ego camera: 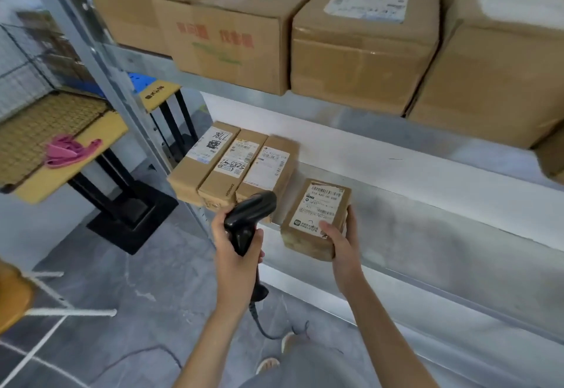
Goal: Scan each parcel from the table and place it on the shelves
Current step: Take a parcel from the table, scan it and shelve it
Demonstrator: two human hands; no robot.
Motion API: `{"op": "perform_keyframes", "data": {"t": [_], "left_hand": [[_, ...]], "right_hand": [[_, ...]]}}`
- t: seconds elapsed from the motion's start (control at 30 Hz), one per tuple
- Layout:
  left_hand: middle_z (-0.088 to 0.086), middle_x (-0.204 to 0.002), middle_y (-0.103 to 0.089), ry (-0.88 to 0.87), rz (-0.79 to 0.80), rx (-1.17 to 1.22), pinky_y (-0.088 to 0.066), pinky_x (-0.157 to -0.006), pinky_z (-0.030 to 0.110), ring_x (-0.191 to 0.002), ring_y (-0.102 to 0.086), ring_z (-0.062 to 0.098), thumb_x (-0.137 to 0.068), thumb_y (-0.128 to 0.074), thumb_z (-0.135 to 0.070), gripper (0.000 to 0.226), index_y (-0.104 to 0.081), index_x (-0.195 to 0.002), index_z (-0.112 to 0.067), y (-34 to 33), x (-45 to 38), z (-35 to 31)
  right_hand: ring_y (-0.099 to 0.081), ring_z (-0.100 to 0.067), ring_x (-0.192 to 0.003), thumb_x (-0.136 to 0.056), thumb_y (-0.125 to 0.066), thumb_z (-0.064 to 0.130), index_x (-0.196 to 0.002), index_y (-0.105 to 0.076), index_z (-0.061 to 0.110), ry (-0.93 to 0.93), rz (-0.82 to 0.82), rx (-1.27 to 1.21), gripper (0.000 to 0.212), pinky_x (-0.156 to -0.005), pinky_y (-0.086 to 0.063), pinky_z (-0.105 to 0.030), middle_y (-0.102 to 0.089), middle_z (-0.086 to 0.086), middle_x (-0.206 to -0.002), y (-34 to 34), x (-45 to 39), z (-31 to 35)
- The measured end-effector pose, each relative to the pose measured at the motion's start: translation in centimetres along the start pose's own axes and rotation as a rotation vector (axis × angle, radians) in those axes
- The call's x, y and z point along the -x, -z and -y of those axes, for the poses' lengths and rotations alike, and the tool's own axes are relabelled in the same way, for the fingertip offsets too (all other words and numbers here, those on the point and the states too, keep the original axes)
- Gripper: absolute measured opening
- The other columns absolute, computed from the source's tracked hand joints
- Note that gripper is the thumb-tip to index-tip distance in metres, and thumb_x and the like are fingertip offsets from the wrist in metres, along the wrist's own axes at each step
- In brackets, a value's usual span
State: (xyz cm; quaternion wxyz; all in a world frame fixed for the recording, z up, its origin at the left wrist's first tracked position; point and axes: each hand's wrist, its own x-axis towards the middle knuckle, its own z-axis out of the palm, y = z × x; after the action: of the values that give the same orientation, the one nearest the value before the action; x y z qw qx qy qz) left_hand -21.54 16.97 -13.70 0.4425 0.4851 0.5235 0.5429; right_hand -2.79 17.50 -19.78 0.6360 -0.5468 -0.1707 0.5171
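My right hand [341, 241] grips a small brown parcel [314, 219] with a white label, held at the front edge of the lower metal shelf [427, 192]. My left hand [235, 253] holds a black barcode scanner [248, 213] by its handle, just left of the parcel, its head pointing up and right. Three narrow brown parcels [232, 165] lie side by side at the left end of that shelf, labels up.
Large cardboard boxes [360, 49] fill the upper shelf. To the left, a yellow table [61, 155] with black legs carries a wire grid and a pink cloth [70, 149]. A scanner cable hangs toward the grey tiled floor. A stool stands at bottom left.
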Motion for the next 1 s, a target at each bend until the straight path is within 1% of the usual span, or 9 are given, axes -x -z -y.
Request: {"op": "perform_keyframes", "data": {"t": [0.1, 0.2, 0.27, 0.4, 0.5, 0.7, 0.87, 0.97, 1.0], "left_hand": [[0.018, -0.11, -0.06, 0.008, 0.053, 0.008, -0.054, -0.059, 0.025, -0.064, -0.058, 0.024, -0.096, -0.061, 0.006, 0.059, -0.043, -0.122, -0.044, 0.1, -1.9, 0.7], [0.002, -0.102, -0.064, 0.022, 0.064, -0.016, -0.053, -0.059, 0.029, -0.06, -0.059, 0.021, -0.096, -0.062, 0.006, 0.066, -0.046, -0.117, -0.054, 0.2, -3.1, 1.3], [-0.006, -0.099, -0.065, 0.035, 0.076, -0.018, -0.053, -0.058, 0.03, -0.061, -0.059, 0.022, -0.095, -0.062, 0.005, 0.069, -0.047, -0.112, -0.06, 0.5, -3.9, 1.7], [-0.018, -0.095, -0.065, 0.048, 0.07, -0.072, -0.054, -0.058, 0.028, -0.06, -0.06, 0.021, -0.096, -0.062, 0.004, 0.069, -0.045, -0.113, -0.06, 0.2, -5.2, 2.5], [-0.017, -0.092, -0.066, 0.072, 0.067, -0.083, -0.054, -0.058, 0.027, -0.059, -0.061, 0.017, -0.096, -0.063, 0.001, 0.065, -0.043, -0.115, -0.058, -0.3, -5.9, 2.7], [-0.014, -0.091, -0.067, 0.038, 0.084, -0.1, -0.056, -0.058, 0.026, -0.059, -0.064, 0.018, -0.095, -0.066, -0.004, 0.068, -0.043, -0.112, -0.065, -1.4, -6.8, 2.2], [-0.009, -0.093, -0.066, -0.011, 0.137, -0.094, -0.056, -0.058, 0.027, -0.058, -0.062, 0.019, -0.096, -0.066, -0.004, 0.059, -0.044, -0.123, -0.052, -1.6, -6.8, 1.9], [-0.003, -0.103, -0.066, -0.04, 0.203, -0.117, -0.055, -0.058, 0.024, -0.061, -0.065, 0.019, -0.096, -0.065, -0.005, 0.062, -0.041, -0.125, -0.054, -1.8, -6.8, 1.4], [-0.006, -0.104, -0.066, -0.052, 0.229, -0.119, -0.055, -0.058, 0.024, -0.061, -0.066, 0.018, -0.096, -0.065, -0.005, 0.063, -0.041, -0.124, -0.057, -1.9, -6.9, 1.2]], "right_hand": [[-0.07, -0.021, -0.113, -0.086, -0.076, 0.008, -0.153, -0.036, 0.035, -0.032, 0.014, 0.024, 0.083, -0.1, -0.054, -0.049, -0.071, 0.003, -0.126, -1.2, -3.3, -0.7], [-0.071, -0.021, -0.11, -0.086, -0.075, 0.007, -0.153, -0.035, 0.035, -0.064, 0.011, 0.033, 0.083, -0.097, -0.056, -0.047, -0.072, 0.003, -0.123, -2.0, -6.3, -1.0], [-0.07, -0.022, -0.112, -0.086, -0.075, 0.006, -0.155, -0.032, 0.037, -0.087, -0.012, 0.017, 0.086, -0.098, -0.055, -0.049, -0.07, 0.001, -0.128, -2.1, -8.0, -1.3], [-0.067, -0.024, -0.117, -0.089, -0.072, 0.005, -0.153, -0.034, 0.039, -0.076, -0.047, 0.091, 0.082, -0.1, -0.054, -0.051, -0.063, -0.004, -0.137, -2.5, -10.4, -1.8], [-0.063, -0.022, -0.121, -0.094, -0.068, 0.007, -0.155, -0.032, 0.037, -0.024, -0.085, 0.226, 0.077, -0.105, -0.051, -0.051, -0.062, -0.002, -0.138, -2.9, -11.2, -2.2], [-0.057, -0.024, -0.129, -0.099, -0.062, 0.014, -0.159, -0.018, 0.034, -0.013, -0.107, 0.293, 0.078, -0.109, -0.047, -0.051, -0.051, -0.001, -0.149, -3.5, -11.4, -2.5], [-0.051, -0.027, -0.136, -0.1, -0.061, 0.015, -0.16, -0.017, 0.031, -0.023, -0.11, 0.336, 0.077, -0.113, -0.042, -0.052, -0.047, -0.004, -0.153, -3.6, -10.9, -1.9], [-0.045, -0.026, -0.141, -0.102, -0.059, 0.026, -0.16, -0.019, 0.03, 0.021, -0.11, 0.436, 0.07, -0.116, -0.038, -0.051, -0.041, -0.003, -0.158, -3.4, -9.9, -0.7], [-0.041, -0.024, -0.144, -0.103, -0.056, 0.031, -0.16, -0.02, 0.031, 0.053, -0.114, 0.522, 0.067, -0.12, -0.034, -0.048, -0.035, -0.001, -0.162, -3.0, -9.3, -0.3]]}}
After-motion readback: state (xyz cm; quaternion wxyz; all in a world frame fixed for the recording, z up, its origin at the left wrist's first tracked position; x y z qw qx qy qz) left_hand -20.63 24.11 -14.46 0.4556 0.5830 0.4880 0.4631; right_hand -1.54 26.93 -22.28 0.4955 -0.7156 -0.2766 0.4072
